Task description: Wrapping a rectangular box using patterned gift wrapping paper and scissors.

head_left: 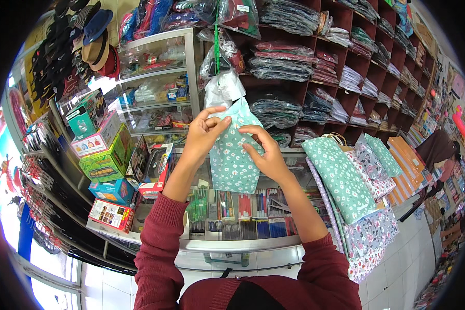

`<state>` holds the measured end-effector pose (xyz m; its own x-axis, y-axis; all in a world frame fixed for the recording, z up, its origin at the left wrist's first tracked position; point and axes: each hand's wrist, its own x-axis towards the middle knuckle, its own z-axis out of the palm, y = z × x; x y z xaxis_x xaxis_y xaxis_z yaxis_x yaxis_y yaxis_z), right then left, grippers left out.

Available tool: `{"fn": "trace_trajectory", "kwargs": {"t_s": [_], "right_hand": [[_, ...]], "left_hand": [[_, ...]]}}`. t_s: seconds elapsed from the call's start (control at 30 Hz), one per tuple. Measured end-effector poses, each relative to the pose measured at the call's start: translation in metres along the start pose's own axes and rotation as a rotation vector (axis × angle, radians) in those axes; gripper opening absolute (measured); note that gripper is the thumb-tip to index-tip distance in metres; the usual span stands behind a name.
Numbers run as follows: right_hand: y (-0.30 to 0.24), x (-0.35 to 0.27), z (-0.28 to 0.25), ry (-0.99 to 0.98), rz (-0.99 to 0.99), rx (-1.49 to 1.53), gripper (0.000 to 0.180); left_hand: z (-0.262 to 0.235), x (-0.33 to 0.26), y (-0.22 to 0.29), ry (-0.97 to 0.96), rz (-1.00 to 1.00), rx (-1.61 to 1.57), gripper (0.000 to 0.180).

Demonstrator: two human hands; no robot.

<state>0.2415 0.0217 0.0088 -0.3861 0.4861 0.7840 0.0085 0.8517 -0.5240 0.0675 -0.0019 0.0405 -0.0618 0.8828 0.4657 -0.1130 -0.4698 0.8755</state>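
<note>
A mint-green paper bag [236, 168] printed with white daisies stands upright in front of me, over the glass counter. Its top narrows to a raised point. My left hand [204, 135] is at its upper left edge, thumb and forefinger closed on the paper. In front of the bag's right side, my right hand [267, 156] has its fingers curved, with thumb and forefinger apart. Its fingertips are close to the paper; whether they touch it is hard to see. Just behind the bag's top hangs a bunch of white plastic bags [223, 89].
The glass counter [243, 243] holds pens and stationery. Boxed toys [106, 155] are stacked at left. Floral paper bags [341, 178] lie at right beside brown envelopes [405, 160]. Behind are shelves [346, 39] of wrapped clothing and a glass cabinet [191, 77]; hats [95, 44] hang upper left.
</note>
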Motion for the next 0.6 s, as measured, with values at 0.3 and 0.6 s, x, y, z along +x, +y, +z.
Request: {"fn": "trace_trajectory", "kwargs": {"t_s": [0.3,0.6], "right_hand": [[-0.0056,0.0037,-0.0015,-0.044,-0.056,0.068,0.026],[-0.0021,0.0071,0.0022,0.050,0.021,0.022,0.018]], "left_hand": [[-0.0018,0.0037,-0.0053,-0.055,0.005,-0.153,0.039],[-0.0003,0.0058,-0.0032,-0.204,0.027,-0.140,0.027]]}}
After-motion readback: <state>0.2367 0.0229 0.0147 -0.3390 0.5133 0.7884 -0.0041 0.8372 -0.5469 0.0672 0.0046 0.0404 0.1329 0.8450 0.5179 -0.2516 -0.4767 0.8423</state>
